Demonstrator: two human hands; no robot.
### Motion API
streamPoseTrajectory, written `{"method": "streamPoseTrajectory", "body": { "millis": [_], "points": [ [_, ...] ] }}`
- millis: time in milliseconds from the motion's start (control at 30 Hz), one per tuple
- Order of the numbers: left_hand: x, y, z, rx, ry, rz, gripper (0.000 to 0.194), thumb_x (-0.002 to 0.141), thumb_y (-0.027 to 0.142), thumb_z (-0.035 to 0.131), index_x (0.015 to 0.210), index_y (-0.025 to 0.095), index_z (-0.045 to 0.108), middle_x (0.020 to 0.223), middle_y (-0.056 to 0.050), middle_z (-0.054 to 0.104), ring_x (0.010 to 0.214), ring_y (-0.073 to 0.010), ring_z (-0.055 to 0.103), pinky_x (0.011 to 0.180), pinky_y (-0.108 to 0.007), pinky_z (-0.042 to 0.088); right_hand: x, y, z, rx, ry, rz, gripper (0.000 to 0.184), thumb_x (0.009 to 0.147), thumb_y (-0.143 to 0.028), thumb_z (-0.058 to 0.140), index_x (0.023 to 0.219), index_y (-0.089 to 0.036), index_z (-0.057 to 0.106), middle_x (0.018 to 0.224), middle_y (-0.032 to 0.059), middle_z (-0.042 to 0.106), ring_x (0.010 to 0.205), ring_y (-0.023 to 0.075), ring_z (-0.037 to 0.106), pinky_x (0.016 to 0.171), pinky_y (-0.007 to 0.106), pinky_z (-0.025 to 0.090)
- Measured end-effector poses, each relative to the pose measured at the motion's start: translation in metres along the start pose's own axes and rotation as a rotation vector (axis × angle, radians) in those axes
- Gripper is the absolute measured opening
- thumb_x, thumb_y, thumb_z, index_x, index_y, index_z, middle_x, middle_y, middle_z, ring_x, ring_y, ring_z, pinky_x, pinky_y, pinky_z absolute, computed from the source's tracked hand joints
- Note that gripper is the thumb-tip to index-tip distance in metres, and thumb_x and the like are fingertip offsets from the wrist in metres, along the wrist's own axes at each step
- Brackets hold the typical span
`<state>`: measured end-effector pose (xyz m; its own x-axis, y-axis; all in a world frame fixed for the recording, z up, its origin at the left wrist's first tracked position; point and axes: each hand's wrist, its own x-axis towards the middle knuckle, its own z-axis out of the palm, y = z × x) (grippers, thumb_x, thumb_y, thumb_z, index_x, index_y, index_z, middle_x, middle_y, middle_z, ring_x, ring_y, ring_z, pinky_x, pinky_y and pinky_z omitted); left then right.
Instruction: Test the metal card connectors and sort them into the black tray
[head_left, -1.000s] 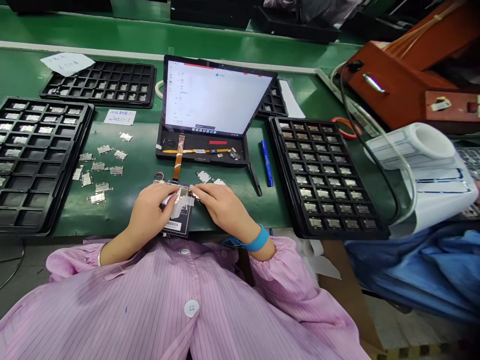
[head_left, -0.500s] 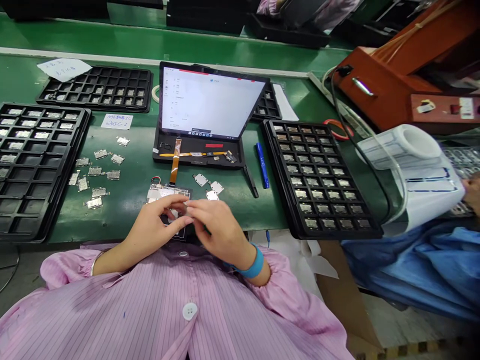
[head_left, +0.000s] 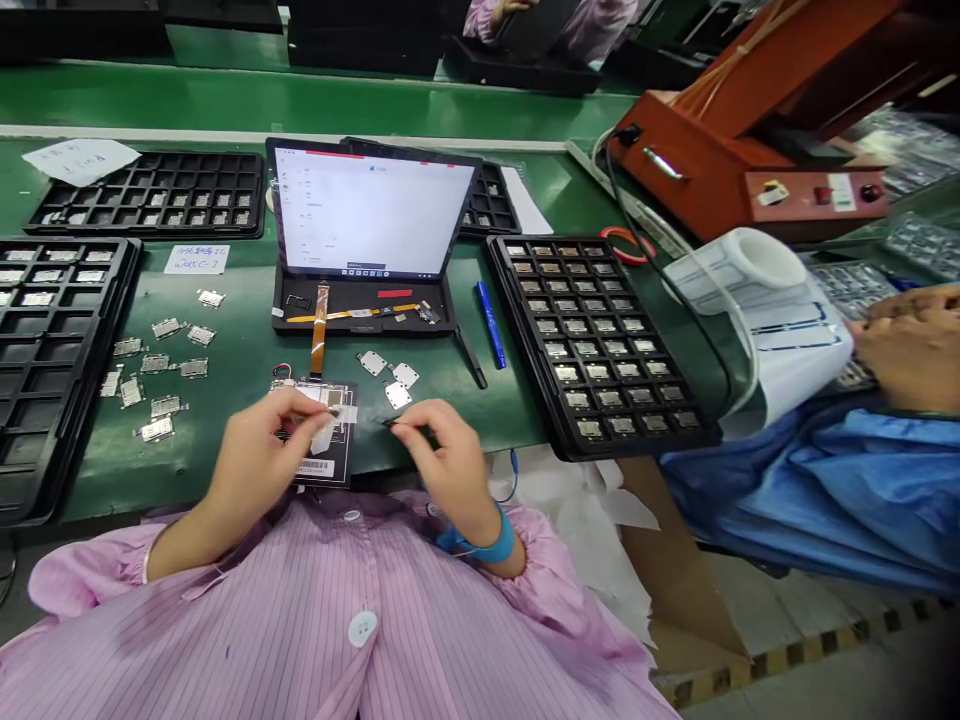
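Note:
My left hand [head_left: 262, 450] is above a dark circuit board [head_left: 330, 465] at the front edge of the bench. Its thumb and index finger are pinched together beside a pale, translucent piece [head_left: 346, 413]; whatever is between them is too small to name. My right hand [head_left: 450, 460], just right of the board, pinches a small dark item whose kind I cannot make out. From the board an orange flat cable [head_left: 320, 330] runs up to a lit screen [head_left: 367, 215] propped in a black tray [head_left: 439, 322]. Several small white plates [head_left: 397, 395] lie behind my right hand.
Loose small metal-covered boards [head_left: 155, 363] lie at the left beside a black compartment tray [head_left: 56, 400]. Another filled tray [head_left: 600, 350] stands at the right, near a blue pen [head_left: 490, 325] and a roll of film [head_left: 757, 260]. A co-worker's hand [head_left: 911, 345] is at far right.
My hands have moved apart: the right one went rightward off the board, while the left stays over it. More of the board and the pale piece now shows. The whole view has shifted.

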<state>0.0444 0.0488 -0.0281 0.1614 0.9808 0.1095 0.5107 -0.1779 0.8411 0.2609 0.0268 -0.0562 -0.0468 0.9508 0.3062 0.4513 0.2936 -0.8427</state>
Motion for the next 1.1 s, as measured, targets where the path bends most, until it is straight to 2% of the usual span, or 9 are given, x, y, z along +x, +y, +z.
{"method": "streamPoseTrajectory", "body": {
  "millis": [67,167,300,400,533,667,833,967,1100],
  "points": [
    [0.004,0.003,-0.002,0.002,0.036,-0.038,0.007,0.086,0.031,0.067,0.086,0.024,0.065,0.082,0.001,0.074,0.072,-0.0165,0.067,0.065,-0.029,0.053,0.002,0.0,-0.008,0.057,0.013,0.021,0.013,0.091,-0.024,0.061,0.078,-0.022,0.063,0.093,0.0058,0.071,0.091,0.0218,0.065,0.082,0.039,0.053],
    [0.007,0.007,0.004,-0.053,-0.113,-0.05,0.019,0.084,0.031,0.069,0.099,0.025,0.059,0.08,0.002,0.075,0.065,-0.016,0.067,0.064,-0.029,0.052,0.005,-0.008,-0.009,0.187,-0.118,0.0,0.009,0.089,-0.026,0.065,0.081,-0.023,0.069,0.112,0.0068,0.072,0.108,0.0241,0.064,0.097,0.044,0.05],
    [0.004,0.008,0.018,-0.119,-0.248,-0.059,0.02,0.092,0.029,0.056,0.111,0.026,0.053,0.084,0.001,0.077,0.068,-0.0167,0.07,0.055,-0.027,0.049,0.008,-0.013,0.004,0.295,-0.114,0.046,0.009,0.088,-0.026,0.067,0.081,-0.023,0.072,0.085,0.0033,0.075,0.086,0.0207,0.07,0.087,0.04,0.056],
    [0.001,0.005,0.014,-0.112,-0.208,-0.034,0.029,0.094,0.031,0.054,0.122,0.027,0.05,0.1,-0.003,0.077,0.081,-0.0179,0.072,0.057,-0.026,0.051,0.015,0.0,0.0,0.177,0.047,0.066,0.011,0.088,-0.027,0.065,0.08,-0.022,0.072,0.085,0.0044,0.075,0.083,0.0209,0.069,0.082,0.04,0.056],
    [0.004,-0.008,-0.018,0.14,0.083,0.003,0.035,0.092,0.033,0.058,0.126,0.026,0.055,0.118,-0.006,0.071,0.094,-0.0206,0.069,0.078,-0.034,0.055,0.033,0.037,-0.027,-0.282,0.416,0.094,0.016,0.086,-0.034,0.064,0.081,-0.02,0.072,0.086,0.0087,0.074,0.086,0.0262,0.066,0.084,0.045,0.051],
    [0.024,-0.038,-0.071,0.458,0.228,-0.079,0.026,0.089,0.033,0.059,0.112,0.022,0.067,0.111,-0.01,0.072,0.098,-0.0293,0.067,0.086,-0.046,0.053,0.048,0.07,-0.041,-0.506,0.367,0.038,0.021,0.086,-0.037,0.059,0.077,-0.021,0.07,0.081,0.0095,0.073,0.086,0.029,0.065,0.083,0.047,0.05],
    [0.075,-0.078,-0.119,0.635,0.116,-0.059,0.017,0.078,0.027,0.068,0.093,0.021,0.073,0.1,-0.013,0.071,0.1,-0.0344,0.063,0.09,-0.049,0.048,0.051,0.07,-0.037,-0.568,0.38,-0.082,0.019,0.086,-0.034,0.06,0.074,-0.022,0.068,0.098,0.0113,0.073,0.102,0.0314,0.065,0.095,0.053,0.047],
    [0.107,-0.089,-0.127,0.593,0.015,-0.056,0.017,0.065,0.023,0.078,0.08,0.023,0.071,0.087,-0.007,0.067,0.087,-0.0279,0.062,0.08,-0.039,0.048,0.046,0.051,-0.031,-0.542,0.403,-0.112,0.019,0.088,-0.035,0.061,0.078,-0.021,0.069,0.111,0.0137,0.071,0.111,0.0322,0.062,0.098,0.055,0.046],
    [0.112,-0.087,-0.13,0.542,-0.048,-0.081,0.018,0.06,0.024,0.081,0.069,0.022,0.066,0.076,-0.004,0.064,0.076,-0.0235,0.059,0.07,-0.034,0.045,0.037,0.024,-0.023,-0.428,0.341,-0.137,0.015,0.089,-0.033,0.063,0.083,-0.021,0.069,0.114,0.0124,0.07,0.111,0.0302,0.063,0.098,0.053,0.047]
  ]
}}
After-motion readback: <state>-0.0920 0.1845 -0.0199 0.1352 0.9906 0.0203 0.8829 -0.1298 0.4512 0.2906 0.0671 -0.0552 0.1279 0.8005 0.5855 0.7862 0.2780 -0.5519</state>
